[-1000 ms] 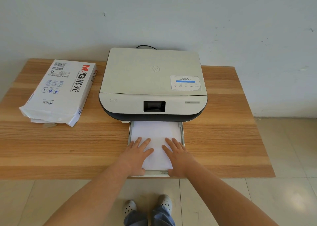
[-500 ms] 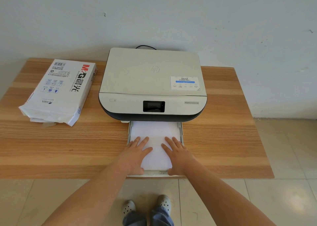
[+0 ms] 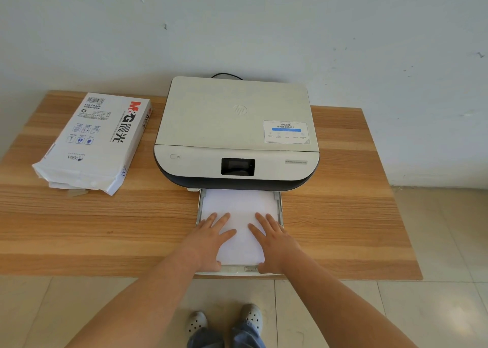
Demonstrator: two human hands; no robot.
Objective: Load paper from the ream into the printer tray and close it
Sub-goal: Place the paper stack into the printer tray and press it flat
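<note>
A white-and-black printer (image 3: 237,133) stands at the back middle of the wooden table (image 3: 105,228). Its paper tray (image 3: 280,202) is pulled out toward me and reaches the table's front edge. A white paper stack (image 3: 239,207) lies in the tray. My left hand (image 3: 208,239) and my right hand (image 3: 274,240) rest flat on the near part of the paper, fingers spread, palms down, side by side. The opened white paper ream (image 3: 92,141) lies on the table to the left of the printer, its torn end facing me.
A black cable (image 3: 227,75) runs behind the printer along the pale wall. The table's front edge is just under my wrists. Tiled floor and my feet in grey clogs (image 3: 224,318) show below.
Both hands stay flat on the paper. The tray's front edge seems to sit slightly closer to the printer than a second ago, though the camera also shifted a little.
</note>
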